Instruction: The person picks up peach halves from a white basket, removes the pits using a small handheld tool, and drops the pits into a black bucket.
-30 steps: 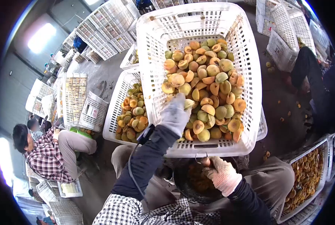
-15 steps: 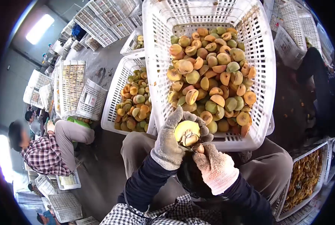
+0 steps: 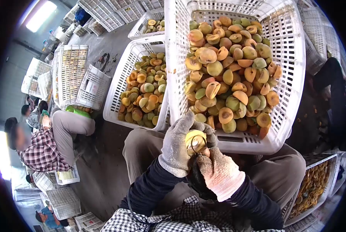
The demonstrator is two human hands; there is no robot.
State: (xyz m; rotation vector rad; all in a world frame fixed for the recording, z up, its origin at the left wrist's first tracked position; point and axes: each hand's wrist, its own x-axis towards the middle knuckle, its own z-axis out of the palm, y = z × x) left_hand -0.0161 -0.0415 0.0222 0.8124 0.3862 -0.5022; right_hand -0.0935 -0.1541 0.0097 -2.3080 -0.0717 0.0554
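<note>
While a co-worker (image 3: 45,152) in a checked shirt sits at the left of the view, a gloved left hand (image 3: 177,149) curls around a yellow fruit (image 3: 191,140) beside a white crate (image 3: 246,147) heaped with cut fruit, and the gloved right hand (image 3: 220,174), fingers closed, grips a small looped tool (image 3: 206,152) against it.
</note>
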